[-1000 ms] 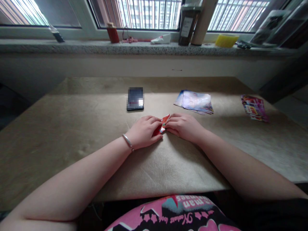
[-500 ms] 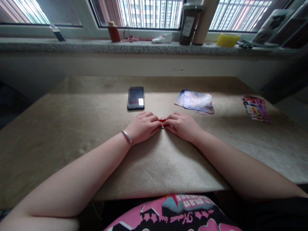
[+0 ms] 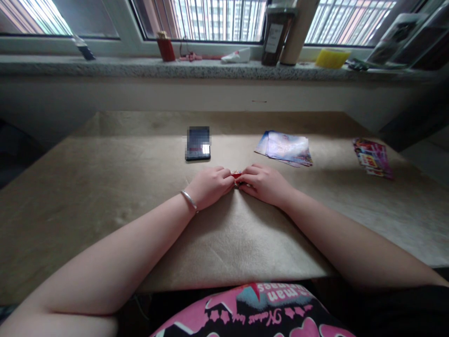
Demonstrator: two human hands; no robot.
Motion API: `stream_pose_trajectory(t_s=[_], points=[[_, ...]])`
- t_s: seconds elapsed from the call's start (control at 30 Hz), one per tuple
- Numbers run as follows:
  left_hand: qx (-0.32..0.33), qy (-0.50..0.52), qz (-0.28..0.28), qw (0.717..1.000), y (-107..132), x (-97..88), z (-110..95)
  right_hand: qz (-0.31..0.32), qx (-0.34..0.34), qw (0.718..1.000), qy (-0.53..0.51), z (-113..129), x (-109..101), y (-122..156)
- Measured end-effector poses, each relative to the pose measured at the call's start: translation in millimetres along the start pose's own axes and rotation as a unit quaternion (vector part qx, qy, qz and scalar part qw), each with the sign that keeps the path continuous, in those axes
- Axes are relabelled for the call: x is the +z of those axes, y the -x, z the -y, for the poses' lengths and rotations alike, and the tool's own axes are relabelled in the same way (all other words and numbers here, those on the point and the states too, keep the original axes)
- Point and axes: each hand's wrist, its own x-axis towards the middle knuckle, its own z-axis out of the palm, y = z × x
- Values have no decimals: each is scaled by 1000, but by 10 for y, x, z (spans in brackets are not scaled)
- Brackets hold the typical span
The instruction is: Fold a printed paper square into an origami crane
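Between my hands, close to the tabletop, is a small folded red paper piece (image 3: 236,176) with some lighter and dark print. Most of it is covered by fingers. My left hand (image 3: 212,186), with a silver bangle at the wrist, pinches its left end. My right hand (image 3: 263,183) has its fingers closed on the right end. The fingertips of both hands nearly meet. Beyond the left hand lies a dark phone (image 3: 198,144), partly pixelated. Past the right hand is a loose stack of pale blue and purple printed sheets (image 3: 287,147).
Red and pink printed cards (image 3: 372,158) lie at the table's right side. The table (image 3: 105,196) has a tan cover. On the stone windowsill (image 3: 122,69) stand a red container (image 3: 166,48), a dark jar (image 3: 275,37) and a yellow block (image 3: 332,58).
My left hand has shifted slightly right and its fingers have drawn in. Less of the red paper shows between the hands. My right hand has hardly moved.
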Motion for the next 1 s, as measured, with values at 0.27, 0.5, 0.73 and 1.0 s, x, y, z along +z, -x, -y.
stream_pose_trajectory(t_s=[0.27, 0.5, 0.73, 1.0], points=[[-12, -2, 17, 1000, -1, -2, -14, -6, 30, 1000, 6, 61, 2, -26], [-17, 10, 10, 1000, -9, 13, -6, 5, 39, 998, 50, 130, -17, -40], [-3, 14, 40, 999, -13, -35, 6, 14, 73, 997, 21, 148, -1, -77], [-30, 35, 70, 996, 18, -95, -5, -3, 160, 981, -107, 86, 76, -72]])
